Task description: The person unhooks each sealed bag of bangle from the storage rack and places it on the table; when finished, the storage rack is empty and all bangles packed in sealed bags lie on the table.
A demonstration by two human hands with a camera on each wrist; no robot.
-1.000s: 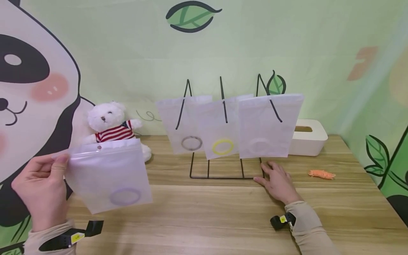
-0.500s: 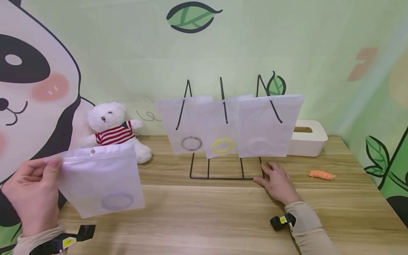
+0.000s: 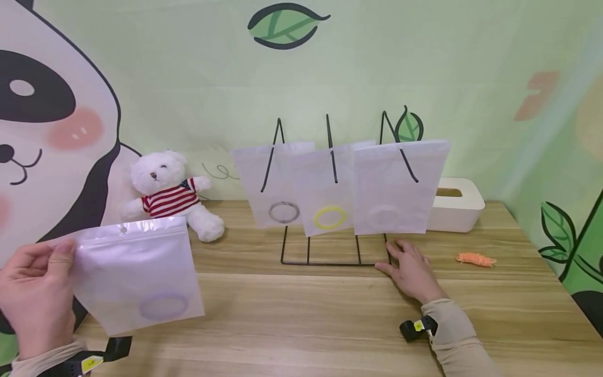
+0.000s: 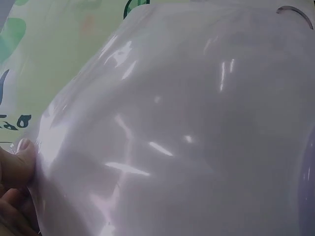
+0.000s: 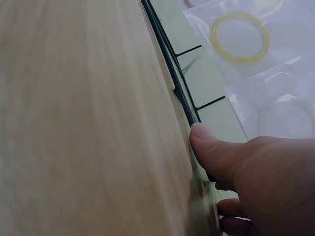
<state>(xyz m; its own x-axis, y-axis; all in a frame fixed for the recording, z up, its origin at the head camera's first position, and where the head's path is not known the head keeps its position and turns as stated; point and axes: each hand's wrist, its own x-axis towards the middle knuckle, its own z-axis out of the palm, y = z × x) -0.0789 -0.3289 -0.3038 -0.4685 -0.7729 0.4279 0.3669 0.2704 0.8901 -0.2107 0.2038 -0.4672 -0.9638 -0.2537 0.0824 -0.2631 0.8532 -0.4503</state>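
Observation:
My left hand (image 3: 37, 298) pinches the upper left corner of a frosted white zip bag (image 3: 127, 272), held up over the table's left side. Through the bag shows a pale purple bangle-like ring (image 3: 164, 318). In the left wrist view the bag (image 4: 187, 113) fills most of the picture, thumb at its edge. A black wire display rack (image 3: 334, 264) stands mid-table, and my right hand (image 3: 416, 275) grips the front right corner of its base. Three similar bags hang on its hooks: the left bag (image 3: 264, 178) with a greyish ring, the middle bag (image 3: 317, 183) a yellow one, the right bag (image 3: 395, 193) a whitish one.
Behind the held bag sits a white teddy bear (image 3: 169, 201) in a striped shirt. A white tissue box (image 3: 454, 214) stands behind the rack's right side. An orange cord bundle (image 3: 476, 259) lies on the wooden table (image 3: 282, 324), right of my right hand.
My left hand has moved left and slightly down with the zip bag, showing more of the teddy bear's leg. My right hand and the rack have stayed in place.

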